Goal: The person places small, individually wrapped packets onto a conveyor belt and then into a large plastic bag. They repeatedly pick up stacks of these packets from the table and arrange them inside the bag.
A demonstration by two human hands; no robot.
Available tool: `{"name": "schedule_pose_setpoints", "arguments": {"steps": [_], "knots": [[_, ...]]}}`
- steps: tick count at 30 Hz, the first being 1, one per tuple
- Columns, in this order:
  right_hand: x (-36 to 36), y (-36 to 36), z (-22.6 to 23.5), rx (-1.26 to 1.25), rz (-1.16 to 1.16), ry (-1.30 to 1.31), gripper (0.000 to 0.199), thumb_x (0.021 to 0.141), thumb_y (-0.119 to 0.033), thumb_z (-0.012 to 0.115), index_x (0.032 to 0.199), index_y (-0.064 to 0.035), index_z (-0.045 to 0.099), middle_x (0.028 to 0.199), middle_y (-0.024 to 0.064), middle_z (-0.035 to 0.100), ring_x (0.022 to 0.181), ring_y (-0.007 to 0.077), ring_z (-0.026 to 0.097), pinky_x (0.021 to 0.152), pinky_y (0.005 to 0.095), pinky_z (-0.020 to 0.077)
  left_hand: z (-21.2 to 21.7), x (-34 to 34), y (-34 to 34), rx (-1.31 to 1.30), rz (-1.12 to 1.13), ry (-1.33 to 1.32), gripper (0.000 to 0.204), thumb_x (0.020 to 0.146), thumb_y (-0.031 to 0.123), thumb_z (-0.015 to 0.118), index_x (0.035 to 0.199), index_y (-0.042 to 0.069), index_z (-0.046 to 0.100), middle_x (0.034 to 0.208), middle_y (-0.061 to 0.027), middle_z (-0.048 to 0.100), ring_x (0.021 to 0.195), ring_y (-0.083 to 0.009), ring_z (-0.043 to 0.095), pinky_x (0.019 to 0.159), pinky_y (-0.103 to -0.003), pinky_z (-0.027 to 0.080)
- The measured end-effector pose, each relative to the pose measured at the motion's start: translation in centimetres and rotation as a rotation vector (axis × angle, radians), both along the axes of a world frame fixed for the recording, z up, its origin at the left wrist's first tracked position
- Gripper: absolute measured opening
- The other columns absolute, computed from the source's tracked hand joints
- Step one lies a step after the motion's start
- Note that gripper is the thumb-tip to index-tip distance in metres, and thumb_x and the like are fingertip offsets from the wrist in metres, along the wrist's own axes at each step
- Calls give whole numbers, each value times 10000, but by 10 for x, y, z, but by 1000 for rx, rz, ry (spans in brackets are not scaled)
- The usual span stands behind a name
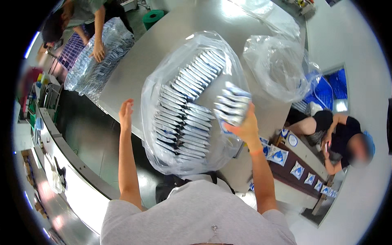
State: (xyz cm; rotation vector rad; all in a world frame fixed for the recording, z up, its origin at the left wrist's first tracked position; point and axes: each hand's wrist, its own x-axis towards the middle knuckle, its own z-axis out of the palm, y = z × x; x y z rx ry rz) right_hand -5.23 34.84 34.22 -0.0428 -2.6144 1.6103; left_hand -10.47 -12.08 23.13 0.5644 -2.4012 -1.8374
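Right hand (245, 127) first: it's clamped around a fat stack of silver-and-blue sachets (232, 107), fingers wrapped underneath, the stack fanned out above the knuckles. That handful hangs at about three o'clock from the middle of the clear plastic bag (163, 102), right at the bag's right-hand side and over the rows already lying there.

Inside the bag, the packed sachets (179, 118) stand on edge in two long files, running from about one o'clock down to seven o'clock, overlapped like roof tiles. The file nearer the loaded hand looks shorter, so by my reading this is the filling step, with one more batch about to join that file.

Left hand (125, 114) is empty, fingers straight and spread flat, out at nine o'clock from the bag, just beside its plastic edge; whether it actually touches the film I can't tell.

The bag lies on a grey steel table (134, 69). Further out, at two o'clock, a second clear bag (277, 69) stands puffed up and empty. At eleven o'clock another person's hand (98, 52) presses on a filled bag (98, 61) of the same goods. At four o'clock, a seated person (339, 134) works by a dark strip carrying loose blue-and-white pouches (300, 168).

What the next move would call for, I'd judge: bringing the handful down square against the end of the file without toppling the standing ones, with the free hand steadying the loose film.
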Motion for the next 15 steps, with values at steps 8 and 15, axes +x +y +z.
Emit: {"name": "schedule_pose_setpoints", "arguments": {"steps": [8,15], "knots": [[-150,-62,-108,1257,577,-335,908,597,-551,825,1242,-51,427,1118,112,613,1058,268,608,888,384,462,-140,-39,-2,537,-303,-249,558,992,467,475,1369,57,512,1347,-48,545,1245,-192,488,1047,-344,369],[-126,-35,-176,560,399,-156,763,897,-611,495,1394,-36,430,1296,162,561,1201,292,529,1008,410,405,-75,-88,89,453,-318,-114,533,1013,375,465,1407,16,460,1384,-115,509,1284,-206,452,1111,-338,295]]}}
